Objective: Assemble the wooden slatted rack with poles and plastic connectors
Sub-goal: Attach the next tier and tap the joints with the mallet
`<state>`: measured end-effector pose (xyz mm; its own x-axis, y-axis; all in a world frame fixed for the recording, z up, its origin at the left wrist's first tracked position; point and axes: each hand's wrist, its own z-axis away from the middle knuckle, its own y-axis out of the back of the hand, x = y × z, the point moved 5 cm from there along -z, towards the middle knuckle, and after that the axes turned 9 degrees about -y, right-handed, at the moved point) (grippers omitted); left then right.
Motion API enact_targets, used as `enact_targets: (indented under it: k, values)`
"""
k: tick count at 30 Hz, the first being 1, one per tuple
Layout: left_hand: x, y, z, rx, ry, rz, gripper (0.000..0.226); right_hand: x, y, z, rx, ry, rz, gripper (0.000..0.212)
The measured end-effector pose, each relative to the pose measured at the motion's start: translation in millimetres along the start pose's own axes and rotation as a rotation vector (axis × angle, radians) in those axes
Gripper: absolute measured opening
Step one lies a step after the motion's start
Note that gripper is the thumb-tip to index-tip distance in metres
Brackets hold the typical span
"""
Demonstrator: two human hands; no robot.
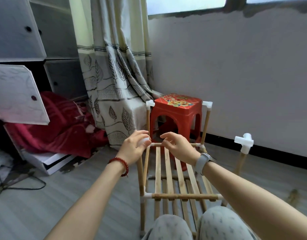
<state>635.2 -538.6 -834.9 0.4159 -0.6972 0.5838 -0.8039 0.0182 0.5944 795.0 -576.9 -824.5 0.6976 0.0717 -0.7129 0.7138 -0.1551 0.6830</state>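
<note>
Half-built wooden rack standing on the grey floor, right in front of the knees. Upper slatted shelf in place, a lower one showing beneath it. Left hand curled round a white plastic connector at the near-left pole top, fingers wrapped over it. Right hand hovering above the far rail, fingers loosely bent, gripping nothing; contact with the rail hard to call. Red bead bracelet on the left wrist, grey-strapped watch on the right.

Two far poles up: left one capped with a white connector, right one capped likewise. Near-right pole blurred, topped by a three-way white connector. Front rail joined at both ends by white fittings.

Behind the rack, red plastic stool against the wall, colourful floral print on its seat — no legible wording there, nor any readable brand elsewhere. Leaf-patterned curtain to the left, red blanket spilling from an open cabinet.
</note>
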Motion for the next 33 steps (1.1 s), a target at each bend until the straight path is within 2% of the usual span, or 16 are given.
enact_targets:
  k: [3, 5, 9, 13, 17, 20, 22, 25, 29, 33]
  values:
    - [8.2, -0.3, -13.3, -0.129, 0.067, -0.278, 0.026, 5.1, 15.0, 1.5, -0.042, -0.055, 0.118, 0.028]
    - [33.5, -3.0, -29.9, -0.089, -0.006, -0.373, 0.033, 3.7, 37.4, 2.4, -0.015, -0.06, 0.159, 0.028]
    - [112.6, -32.1, -69.0, 0.034, -0.239, -0.262, 0.039, -0.2, 108.0, 14.1, 0.222, -0.031, 0.144, 0.024]
    - [193.6, -91.0, -98.0, 0.079, -0.327, -0.057, 0.037, 35.4, 196.1, 53.6, 0.51, -0.121, 0.068, 0.021]
    - [266.9, -176.3, -100.4, -0.028, -0.462, 0.039, 0.036, 112.6, 267.0, 115.1, 0.744, -0.287, -0.046, 0.023]
    - [295.3, -255.8, -76.5, -0.197, -0.5, 0.114, 0.035, 196.6, 286.5, 162.1, 0.814, -0.485, -0.099, 0.022]
    - [293.9, -319.5, -62.1, -0.35, -0.461, 0.109, 0.036, 262.0, 284.5, 186.2, 0.801, -0.63, -0.102, 0.023]
    - [261.3, -409.1, -41.5, -0.593, -0.339, 0.03, 0.038, 353.3, 256.0, 211.3, 0.693, -0.799, -0.101, 0.024]
    - [184.5, -513.3, -3.8, -0.891, -0.101, -0.085, 0.041, 466.8, 183.7, 229.6, 0.418, -1.001, -0.036, 0.026]
    - [108.3, -576.7, 37.0, -1.062, 0.052, -0.196, 0.042, 544.0, 108.8, 234.8, 0.169, -1.1, 0.069, 0.033]
